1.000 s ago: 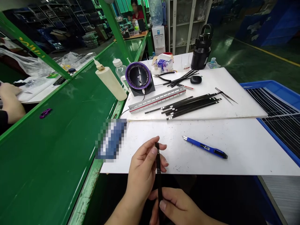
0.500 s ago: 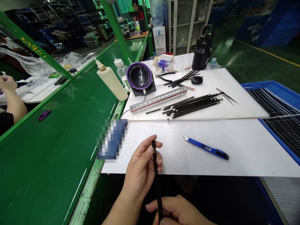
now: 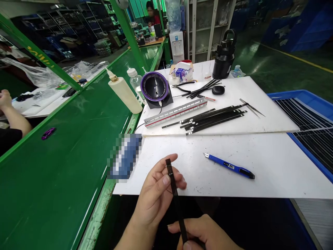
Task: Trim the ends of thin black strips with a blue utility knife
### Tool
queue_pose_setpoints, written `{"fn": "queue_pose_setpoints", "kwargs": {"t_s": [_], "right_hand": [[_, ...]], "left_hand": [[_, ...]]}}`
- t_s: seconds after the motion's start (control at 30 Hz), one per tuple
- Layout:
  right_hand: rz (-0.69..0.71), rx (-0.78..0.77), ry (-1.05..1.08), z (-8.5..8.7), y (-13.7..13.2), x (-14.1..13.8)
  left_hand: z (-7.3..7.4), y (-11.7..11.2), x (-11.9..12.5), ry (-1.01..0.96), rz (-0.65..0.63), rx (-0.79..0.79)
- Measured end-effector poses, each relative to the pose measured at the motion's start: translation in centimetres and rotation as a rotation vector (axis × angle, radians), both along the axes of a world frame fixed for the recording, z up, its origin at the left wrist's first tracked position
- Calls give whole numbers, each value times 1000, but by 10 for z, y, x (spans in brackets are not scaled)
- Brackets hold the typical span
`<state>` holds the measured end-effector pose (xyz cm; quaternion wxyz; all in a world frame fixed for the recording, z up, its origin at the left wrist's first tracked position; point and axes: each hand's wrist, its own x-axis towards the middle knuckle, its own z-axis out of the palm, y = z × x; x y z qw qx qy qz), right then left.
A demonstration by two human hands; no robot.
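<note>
My left hand [image 3: 156, 194] and right hand [image 3: 203, 231] pinch the black strip [image 3: 174, 190] by the table's [image 3: 234, 187] near edge; uneven pulling could kink it.

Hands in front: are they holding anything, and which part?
A thin black strip: the left hand pinches it just below its upper end; the right hand holds it lower down, its bottom end out of sight.

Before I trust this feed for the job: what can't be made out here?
All in the head view:
Strip: lower end, lost at the right hand and the bottom edge.
Right hand: lower part, cut off by the bottom edge.
Blue object: identity, masked by pixelation.
Tray: right side, cut off by the right edge.
Knife: label, too small.
</note>
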<state>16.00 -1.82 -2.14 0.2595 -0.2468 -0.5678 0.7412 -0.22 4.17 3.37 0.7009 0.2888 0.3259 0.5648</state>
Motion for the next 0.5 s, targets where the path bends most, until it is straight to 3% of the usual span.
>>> {"fn": "queue_pose_setpoints", "kwargs": {"t_s": [0.13,0.23,0.33,0.4,0.5], "right_hand": [[-62,20,-101,24,13,13],[-191,33,-221,43,19,20],[-290,18,-226,46,19,23],[-189,-98,-168,40,18,22],[36,-355,94,27,17,17]], "left_hand": [[-1,1,-8,80,139,137],[3,4,-9,43,142,134],[6,4,-5,7,135,92],[7,0,-2,10,128,85],[14,-9,2,31,116,59]]}}
